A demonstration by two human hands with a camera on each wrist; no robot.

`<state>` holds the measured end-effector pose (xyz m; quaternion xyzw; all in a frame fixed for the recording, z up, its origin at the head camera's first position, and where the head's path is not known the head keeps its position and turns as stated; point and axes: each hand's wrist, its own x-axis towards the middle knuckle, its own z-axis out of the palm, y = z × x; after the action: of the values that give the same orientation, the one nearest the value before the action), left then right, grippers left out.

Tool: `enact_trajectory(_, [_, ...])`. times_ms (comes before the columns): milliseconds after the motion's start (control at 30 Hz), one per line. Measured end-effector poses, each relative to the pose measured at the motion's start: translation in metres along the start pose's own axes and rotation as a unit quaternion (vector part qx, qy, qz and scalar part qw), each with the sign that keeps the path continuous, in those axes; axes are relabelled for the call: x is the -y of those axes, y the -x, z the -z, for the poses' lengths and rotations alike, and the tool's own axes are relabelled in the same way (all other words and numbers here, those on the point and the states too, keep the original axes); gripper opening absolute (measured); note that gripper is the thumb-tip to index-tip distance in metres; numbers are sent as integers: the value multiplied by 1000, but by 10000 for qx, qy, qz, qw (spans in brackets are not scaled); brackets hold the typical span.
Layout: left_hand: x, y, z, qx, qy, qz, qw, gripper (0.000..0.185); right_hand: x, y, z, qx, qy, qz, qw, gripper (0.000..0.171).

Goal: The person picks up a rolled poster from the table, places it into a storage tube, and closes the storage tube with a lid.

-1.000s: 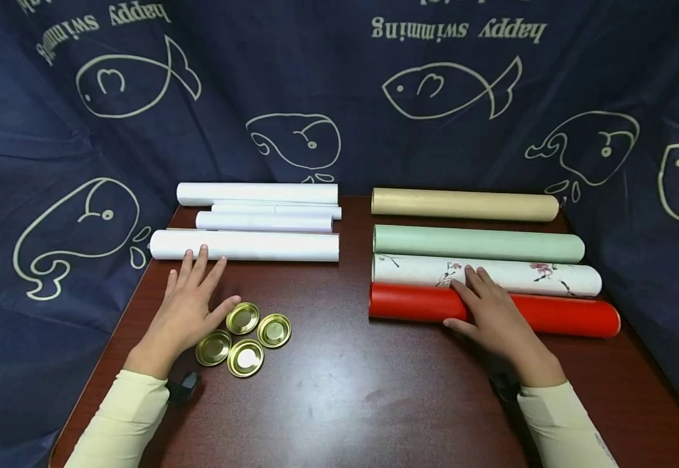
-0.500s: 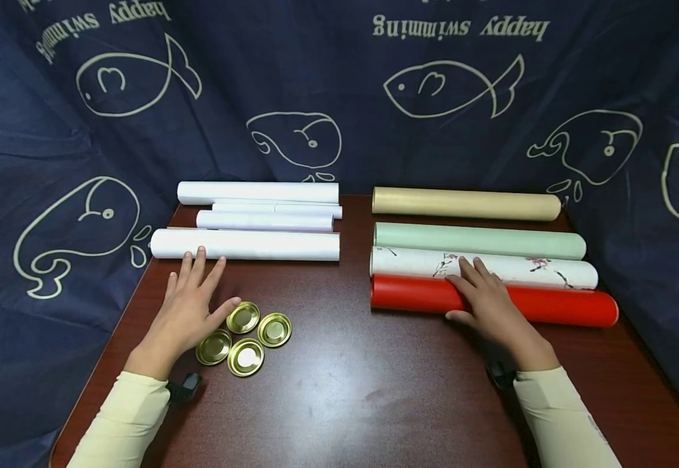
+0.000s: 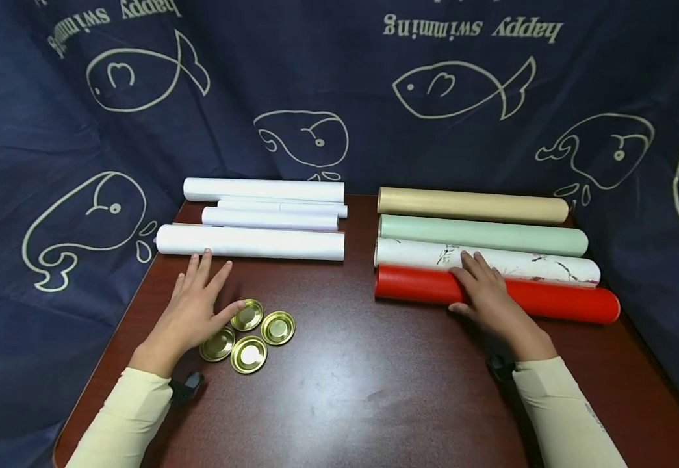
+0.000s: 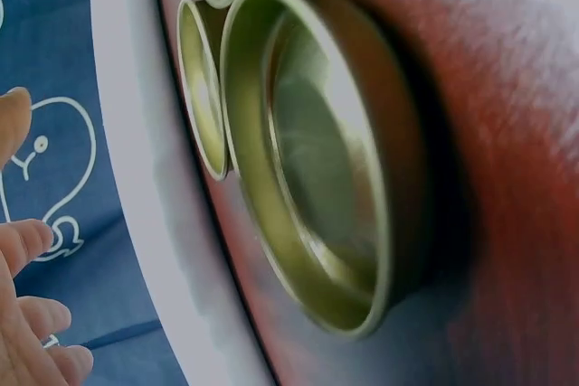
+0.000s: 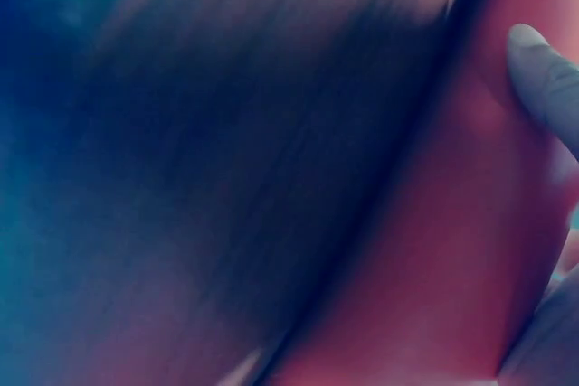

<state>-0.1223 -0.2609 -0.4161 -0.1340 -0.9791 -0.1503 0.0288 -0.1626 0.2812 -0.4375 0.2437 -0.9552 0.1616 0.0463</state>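
My left hand (image 3: 190,312) is spread with straight fingers, its fingertips at the near edge of a white paper roll (image 3: 281,243). Beside its thumb are several shallow gold metal lids (image 3: 277,328); one of these lids (image 4: 317,151) looms large in the left wrist view. My right hand (image 3: 485,296) lies across a red tube (image 3: 561,300), its fingertips reaching onto a white tube with a floral print (image 3: 418,253). Its thumb sits at the red tube's near side, and the right wrist view shows that thumb (image 5: 547,83) against the red surface. The two tubes lie side by side.
Behind the floral tube lie a pale green tube (image 3: 479,234) and a tan tube (image 3: 474,205). More white paper rolls (image 3: 263,189) lie at the back left. A dark blue cloth (image 3: 368,149) with fish drawings hangs behind the brown table (image 3: 339,403).
My right hand has moved slightly away from me. The red and floral tubes have rolled back with it, the floral one now close against the green tube. My left hand has stayed nearly still.
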Motion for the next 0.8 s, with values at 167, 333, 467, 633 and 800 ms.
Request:
enact_trajectory(167, [-2,-2,-6,8,-78,-279,9996,77,-4,-4,2,20,-9,105,9999,73])
enact_trajectory(333, [-4,-11,-7,-25,-59,-638,9979,72,-8,-6,3,107,-105,137,9998,72])
enact_trajectory(467, [-4,-26,-4,64,-101,-830,9965,69,-10,-4,2,78,-147,188,9997,73])
enact_trajectory(633, [-1,-50,-1,182,-233,-939,9951,65,-8,-2,-3,-101,-48,317,9994,74])
enact_trajectory(800, [-5,-74,-2,240,-369,-1063,9934,64,5,-7,-8,-162,178,541,9982,75])
